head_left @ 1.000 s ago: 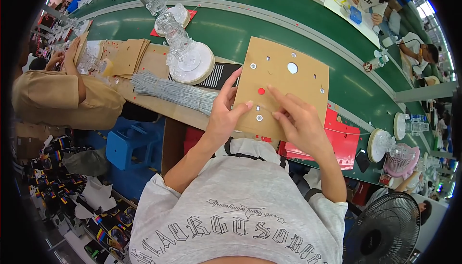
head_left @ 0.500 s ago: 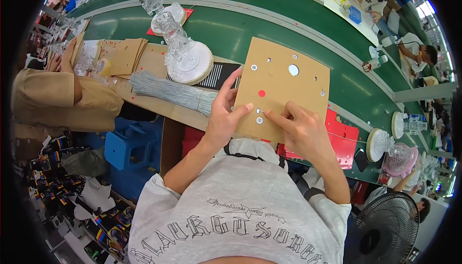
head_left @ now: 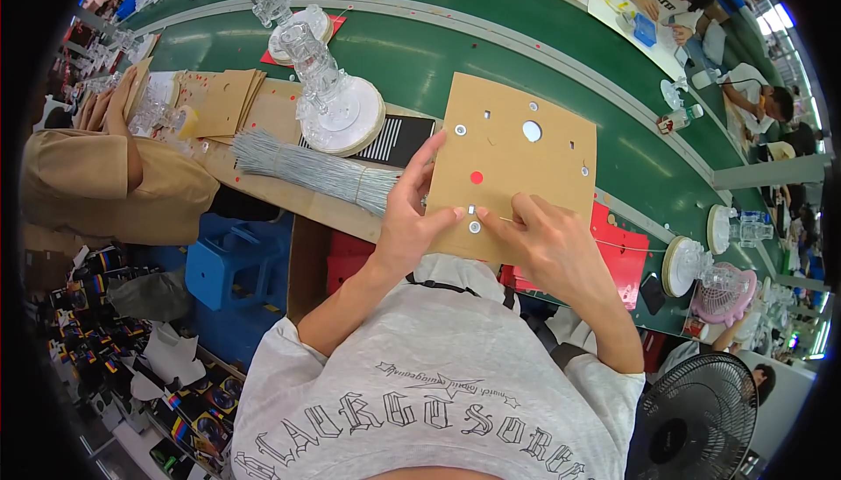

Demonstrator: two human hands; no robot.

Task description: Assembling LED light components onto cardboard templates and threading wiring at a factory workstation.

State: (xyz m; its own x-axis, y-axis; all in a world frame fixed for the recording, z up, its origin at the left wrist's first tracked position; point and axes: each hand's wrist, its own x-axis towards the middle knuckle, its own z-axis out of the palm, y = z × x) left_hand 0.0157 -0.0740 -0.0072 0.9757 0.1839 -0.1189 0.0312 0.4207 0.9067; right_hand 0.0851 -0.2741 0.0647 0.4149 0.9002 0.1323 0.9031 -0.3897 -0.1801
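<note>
A brown cardboard sheet is held up in front of me, with a large round hole, small rectangular slots, several pale ringed holes and a red dot. My left hand grips its left edge, thumb on the face and fingers spread along the edge. My right hand lies over the lower right of the sheet. Its index fingertip presses beside a small slot, opposite my left thumb; its other fingers are curled, and their contents are hidden. A thin wire-like line shows beyond that hand.
A bundle of grey wires lies left, near a clear plastic piece on a round base. Red sheets and a phone lie right. A person in tan works at left; a blue stool and a black fan stand below.
The cardboard sheet has tilted and shifted slightly left. My right index fingertip has moved closer to my left thumb, near the slot. A small pale bit at the slot shows less now.
</note>
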